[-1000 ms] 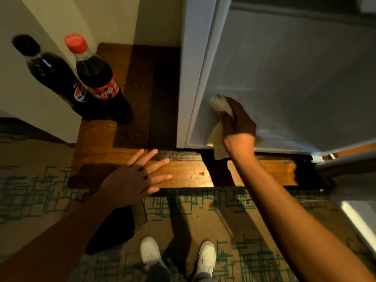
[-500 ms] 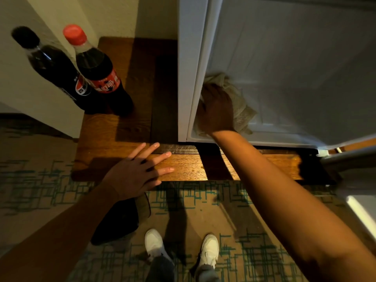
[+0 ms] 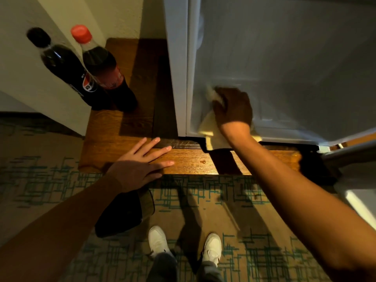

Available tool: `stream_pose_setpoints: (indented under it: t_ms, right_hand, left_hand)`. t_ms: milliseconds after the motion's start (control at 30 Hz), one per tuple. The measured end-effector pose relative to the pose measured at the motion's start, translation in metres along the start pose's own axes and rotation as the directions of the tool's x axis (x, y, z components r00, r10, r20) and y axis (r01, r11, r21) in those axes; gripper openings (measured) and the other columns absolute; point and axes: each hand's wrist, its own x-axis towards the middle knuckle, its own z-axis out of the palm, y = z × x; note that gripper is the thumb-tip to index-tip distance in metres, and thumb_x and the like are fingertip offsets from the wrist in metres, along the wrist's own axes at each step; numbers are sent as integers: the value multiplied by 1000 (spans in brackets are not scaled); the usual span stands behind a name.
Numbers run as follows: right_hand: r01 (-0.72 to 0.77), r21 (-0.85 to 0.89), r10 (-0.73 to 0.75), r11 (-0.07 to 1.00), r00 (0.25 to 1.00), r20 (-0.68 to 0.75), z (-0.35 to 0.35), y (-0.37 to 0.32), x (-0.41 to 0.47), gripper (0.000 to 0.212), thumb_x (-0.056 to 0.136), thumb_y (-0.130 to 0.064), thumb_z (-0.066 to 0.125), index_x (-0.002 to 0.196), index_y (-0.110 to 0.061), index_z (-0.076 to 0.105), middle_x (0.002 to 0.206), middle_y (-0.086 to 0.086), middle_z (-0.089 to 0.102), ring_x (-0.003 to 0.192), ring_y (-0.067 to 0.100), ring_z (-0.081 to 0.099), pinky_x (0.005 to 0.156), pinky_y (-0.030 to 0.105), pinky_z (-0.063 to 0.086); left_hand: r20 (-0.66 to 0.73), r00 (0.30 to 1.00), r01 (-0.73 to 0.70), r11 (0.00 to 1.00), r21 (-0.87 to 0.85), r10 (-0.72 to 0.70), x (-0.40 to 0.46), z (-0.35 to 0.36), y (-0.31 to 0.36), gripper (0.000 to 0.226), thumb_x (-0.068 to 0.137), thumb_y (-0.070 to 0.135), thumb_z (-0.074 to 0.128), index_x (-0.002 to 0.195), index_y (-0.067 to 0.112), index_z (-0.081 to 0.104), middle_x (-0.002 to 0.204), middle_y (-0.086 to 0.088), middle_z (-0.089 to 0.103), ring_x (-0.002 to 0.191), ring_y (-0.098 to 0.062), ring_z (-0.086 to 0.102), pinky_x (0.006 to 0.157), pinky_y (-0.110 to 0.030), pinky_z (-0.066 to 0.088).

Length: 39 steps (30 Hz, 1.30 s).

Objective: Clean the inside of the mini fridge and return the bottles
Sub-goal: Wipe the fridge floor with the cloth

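The white mini fridge [image 3: 284,58] stands open on a low wooden platform [image 3: 114,127]. My right hand [image 3: 234,108] is inside it at the lower left corner and grips a pale yellow cloth [image 3: 207,127] against the fridge floor; part of the cloth hangs over the front lip. Flat on the platform's front edge lies my left hand [image 3: 140,163], fingers spread. Two dark cola bottles stand on the platform left of the fridge: one with a black cap [image 3: 65,68], one with a red cap [image 3: 101,66].
The open fridge door [image 3: 354,159] juts out at the right edge. A cream wall panel [image 3: 24,64] stands behind the bottles. A dark bag [image 3: 124,216] lies on the patterned carpet by my white shoes [image 3: 158,241].
My right hand has moved the cloth from the left inner wall down and right along the fridge floor. My left hand stays flat on the platform.
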Motion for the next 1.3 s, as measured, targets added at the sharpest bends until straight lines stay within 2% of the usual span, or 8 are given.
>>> stream_pose_setpoints:
  t_ms: [133, 367, 500, 633, 800, 933, 1067, 1300]
  right_hand:
    - [-74, 114, 88, 991, 988, -125, 13, -4, 38, 42, 87, -24, 55, 125, -12, 66, 124, 13, 67, 114, 38, 59, 97, 37, 43]
    - [123, -72, -118, 990, 991, 63, 54, -19, 25, 57, 81, -30, 41, 127, -6, 64, 129, 21, 63, 119, 45, 57, 103, 52, 41]
    - [138, -64, -130, 988, 984, 118, 33, -7, 10, 51, 77, -17, 47, 123, -15, 68, 130, 14, 64, 125, 40, 53, 103, 47, 38]
    - [181, 4, -180, 984, 976, 124, 8, -2, -20, 52, 63, -8, 51, 109, -18, 73, 118, 10, 67, 116, 37, 54, 96, 44, 42]
    - [46, -30, -36, 998, 962, 271, -1, 1, -58, 37, 81, -19, 52, 111, -21, 73, 102, 9, 74, 101, 34, 65, 83, 39, 50]
    - [-40, 177, -5, 983, 969, 248, -11, 2, -61, 34, 82, -17, 48, 103, -18, 75, 99, 3, 76, 98, 25, 68, 85, 38, 53]
    - [-238, 476, 128, 847, 959, 252, -35, -3, -72, 33, 89, -3, 51, 103, -27, 70, 100, -14, 70, 93, 3, 62, 79, 23, 48]
    - [-256, 528, 87, 809, 942, 323, -61, -6, -96, 25, 94, -11, 62, 114, -27, 61, 106, -20, 65, 96, -6, 60, 78, 13, 48]
  left_hand:
    - [1, 999, 46, 999, 22, -46, -3, 6, 7, 50, 102, 53, 34, 151, 45, 29, 168, 2, 14, 155, -34, 7, 121, -60, 18]
    - [-52, 998, 44, 997, 63, -41, -3, 8, 10, 50, 102, 51, 39, 150, 40, 35, 166, -1, 18, 153, -37, 15, 120, -60, 22]
    - [-47, 997, 61, 996, 62, -58, -4, 10, 9, 51, 102, 50, 41, 151, 41, 32, 167, -1, 18, 154, -37, 13, 120, -60, 20]
    - [-60, 997, 53, 995, 83, -48, -3, 8, 10, 54, 101, 50, 40, 151, 42, 23, 165, -4, 22, 152, -38, 17, 119, -61, 23]
    - [-34, 998, 62, 993, 105, -58, -4, 9, 11, 54, 101, 51, 37, 152, 41, 25, 166, -5, 21, 152, -38, 17, 119, -60, 23]
    - [2, 997, 75, 993, 91, -75, -3, 6, 11, 54, 100, 51, 35, 152, 41, 26, 165, -6, 22, 152, -39, 19, 119, -61, 24]
    - [22, 997, 77, 993, 87, -79, -3, 5, 12, 53, 101, 53, 31, 152, 41, 22, 166, -6, 19, 152, -39, 16, 120, -61, 21]
    - [90, 991, 93, 991, 91, -101, -5, 1, 16, 55, 102, 49, 26, 155, 39, 14, 167, -6, 15, 153, -39, 12, 121, -61, 17]
